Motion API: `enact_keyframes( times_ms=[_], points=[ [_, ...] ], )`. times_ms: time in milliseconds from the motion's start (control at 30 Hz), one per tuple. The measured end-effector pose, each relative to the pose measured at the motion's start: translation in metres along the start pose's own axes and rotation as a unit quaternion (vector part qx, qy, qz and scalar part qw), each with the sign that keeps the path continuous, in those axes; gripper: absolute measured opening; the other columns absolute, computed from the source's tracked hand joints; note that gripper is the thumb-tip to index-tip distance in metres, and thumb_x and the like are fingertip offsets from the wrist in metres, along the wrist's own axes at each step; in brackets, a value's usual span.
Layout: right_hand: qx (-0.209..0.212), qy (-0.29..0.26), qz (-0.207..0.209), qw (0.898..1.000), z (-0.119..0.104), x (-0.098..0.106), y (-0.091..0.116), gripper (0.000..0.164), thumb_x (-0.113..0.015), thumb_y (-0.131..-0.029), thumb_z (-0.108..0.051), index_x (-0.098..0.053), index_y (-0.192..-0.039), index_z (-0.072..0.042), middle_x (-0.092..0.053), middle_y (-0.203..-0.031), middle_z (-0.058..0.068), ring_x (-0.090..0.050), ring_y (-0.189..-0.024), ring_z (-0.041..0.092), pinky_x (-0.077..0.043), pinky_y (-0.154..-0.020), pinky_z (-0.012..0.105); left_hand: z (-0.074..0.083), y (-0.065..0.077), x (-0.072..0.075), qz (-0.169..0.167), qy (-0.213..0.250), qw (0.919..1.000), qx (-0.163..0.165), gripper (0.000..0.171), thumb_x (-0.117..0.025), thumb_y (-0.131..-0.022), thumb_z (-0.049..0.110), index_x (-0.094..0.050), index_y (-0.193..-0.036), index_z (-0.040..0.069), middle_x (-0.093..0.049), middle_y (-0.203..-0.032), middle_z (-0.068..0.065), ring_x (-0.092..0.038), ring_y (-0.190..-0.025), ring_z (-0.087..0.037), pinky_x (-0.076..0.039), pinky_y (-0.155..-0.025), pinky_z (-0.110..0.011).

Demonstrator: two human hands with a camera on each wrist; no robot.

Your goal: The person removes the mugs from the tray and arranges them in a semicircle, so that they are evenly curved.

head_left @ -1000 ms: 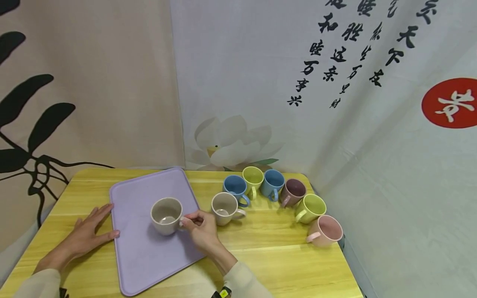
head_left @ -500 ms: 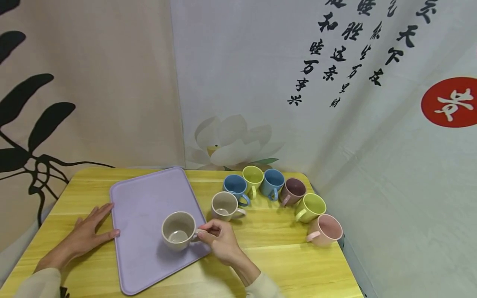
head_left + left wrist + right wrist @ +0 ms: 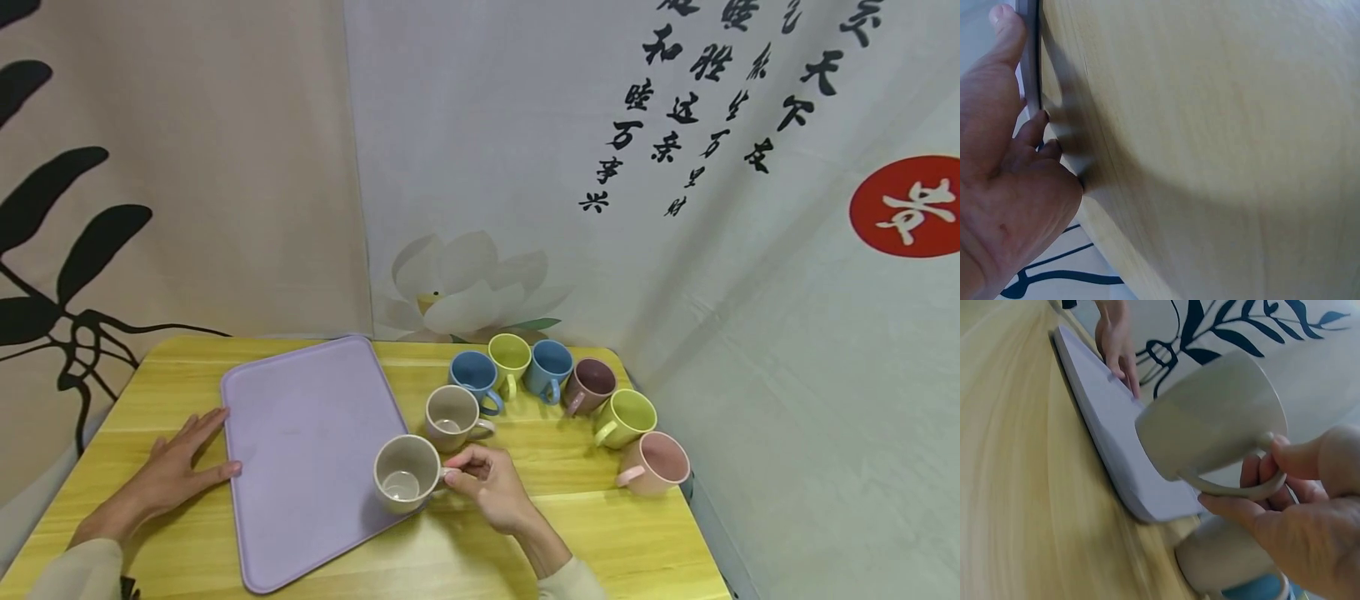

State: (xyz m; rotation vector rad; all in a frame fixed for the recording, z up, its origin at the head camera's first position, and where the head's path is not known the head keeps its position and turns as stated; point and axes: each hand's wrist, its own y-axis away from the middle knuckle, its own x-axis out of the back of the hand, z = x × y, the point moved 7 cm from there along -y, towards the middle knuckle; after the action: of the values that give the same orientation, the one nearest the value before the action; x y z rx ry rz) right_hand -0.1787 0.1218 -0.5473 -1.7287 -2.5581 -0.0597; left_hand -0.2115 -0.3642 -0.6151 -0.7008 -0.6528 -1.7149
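Note:
My right hand (image 3: 491,487) pinches the handle of a beige mug (image 3: 405,475), which hangs above the right edge of a lavender tray (image 3: 315,467). In the right wrist view the held mug (image 3: 1210,415) is clear of the tray, with thumb and fingers around its handle. Just behind it a second beige mug (image 3: 452,417) stands on the table. At the tray's left edge my left hand (image 3: 176,471) rests with fingers extended, thumb and fingertips touching the rim. The left wrist view shows that hand (image 3: 1013,169) against the tray's side (image 3: 1030,56).
Beyond the second beige mug, a curved row holds blue mugs (image 3: 472,372), lime mugs (image 3: 510,357), a plum mug (image 3: 590,386) and a pink mug (image 3: 655,463). All stand on the yellow wooden table (image 3: 570,542). A printed curtain (image 3: 480,167) hangs behind.
My right hand has carried the beige mug rightward and toward me, from over the tray's middle to its right edge. The left hand and tray have stayed put.

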Motion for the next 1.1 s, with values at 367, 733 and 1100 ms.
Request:
enact_keyframes(
  times_ms=[367,733,1100],
  points=[
    [0.007,0.029,0.0,1.0,0.007,0.036,0.018,0.02,-0.076,-0.1,0.005,-0.071,-0.113,0.02,-0.08,-0.114,0.032,-0.08,-0.098,0.005,-0.068,-0.091,0.022,-0.001,-0.001,0.0,0.002,-0.003,1.0,0.0,0.109,-0.079,-0.106,0.043,-0.01,-0.18,0.003,-0.013,-0.181,-0.043,0.002,-0.166,-0.074,0.013,-0.123,-0.095],
    [-0.003,0.006,0.015,1.0,0.018,0.065,0.031,0.026,-0.078,-0.102,0.001,-0.069,-0.115,0.022,-0.082,-0.105,-0.007,-0.08,-0.099,0.005,-0.07,-0.093,0.028,-0.002,0.001,-0.001,-0.001,0.001,1.0,0.003,0.108,-0.078,-0.107,0.043,-0.009,-0.18,0.002,-0.012,-0.181,-0.043,0.003,-0.165,-0.074,0.014,-0.123,-0.095],
    [-0.023,-0.002,0.042,0.999,0.029,0.08,0.035,0.027,-0.076,-0.101,0.004,-0.067,-0.117,0.024,-0.083,-0.103,-0.009,-0.08,-0.096,0.004,-0.069,-0.089,0.022,0.0,0.001,0.001,0.006,-0.006,1.0,-0.002,0.107,-0.078,-0.107,0.041,-0.009,-0.18,0.004,-0.014,-0.18,-0.044,0.002,-0.166,-0.074,0.015,-0.124,-0.094]
  ],
)
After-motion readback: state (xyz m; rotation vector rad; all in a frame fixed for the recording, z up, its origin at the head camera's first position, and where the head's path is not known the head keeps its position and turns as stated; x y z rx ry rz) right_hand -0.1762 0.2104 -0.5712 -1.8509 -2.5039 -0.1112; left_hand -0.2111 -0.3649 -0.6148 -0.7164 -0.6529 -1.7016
